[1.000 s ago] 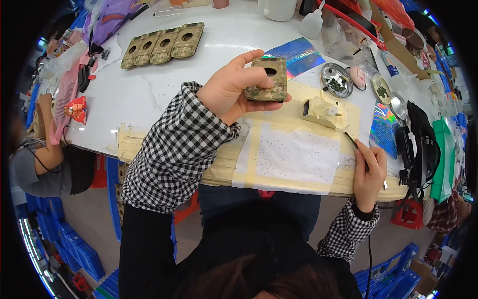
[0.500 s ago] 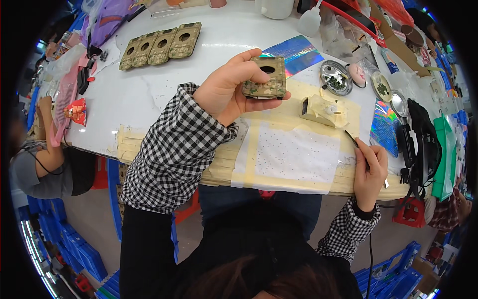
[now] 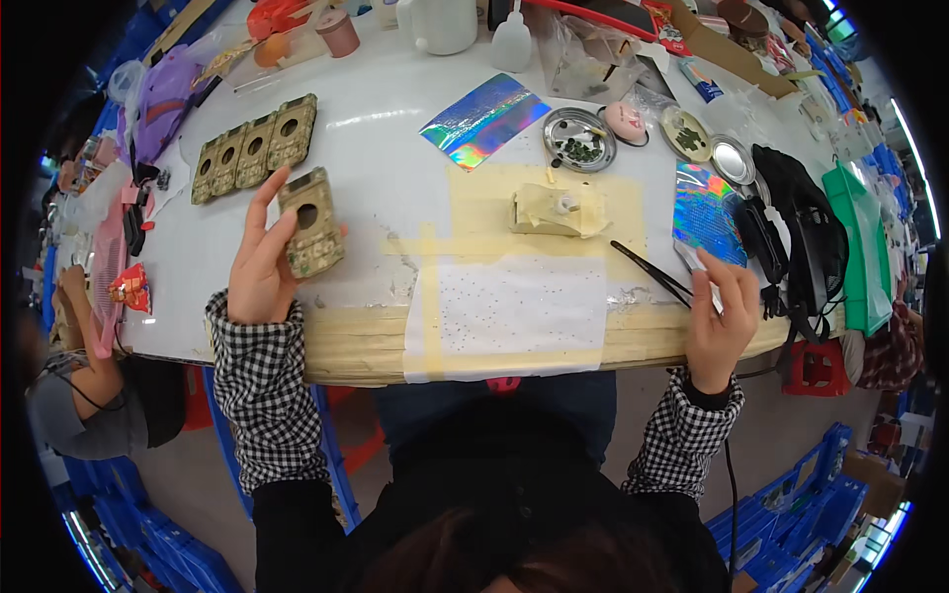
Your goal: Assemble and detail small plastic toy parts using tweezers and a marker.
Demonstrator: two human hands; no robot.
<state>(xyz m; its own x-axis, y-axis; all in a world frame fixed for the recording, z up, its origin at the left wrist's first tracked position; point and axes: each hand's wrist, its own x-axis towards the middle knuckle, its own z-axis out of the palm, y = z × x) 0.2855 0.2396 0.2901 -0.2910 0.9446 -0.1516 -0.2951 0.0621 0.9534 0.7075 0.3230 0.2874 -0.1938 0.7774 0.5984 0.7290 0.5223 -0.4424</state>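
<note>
My left hand (image 3: 261, 267) grips a camouflage-patterned case (image 3: 314, 229) with a round dark hole, tilted just right of a row of several similar cases (image 3: 252, 148). Whether it touches the table, I cannot tell. Black tweezers (image 3: 647, 269) lie on the table, their rear end near my right hand (image 3: 722, 321). That hand has its fingers apart, with the fingertips close to the lower edge of a shiny rainbow sheet (image 3: 707, 208); contact is unclear. Between my hands lies a white sheet (image 3: 514, 306) dotted with tiny specks. Behind it sits a tape-covered block (image 3: 556, 211) with a small knob on top.
A round metal dish (image 3: 605, 138) holds small dark green pieces. Another rainbow sheet (image 3: 484, 119) lies to its left. At the back stand a white squeeze bottle (image 3: 511, 44) and a white jug (image 3: 440, 25). A black bag (image 3: 796, 212) and green tray (image 3: 858, 257) line the right side.
My left hand has carried the case leftward, down beside the row. My right hand has let go of the tweezers and moved right. The whole view has shifted.
</note>
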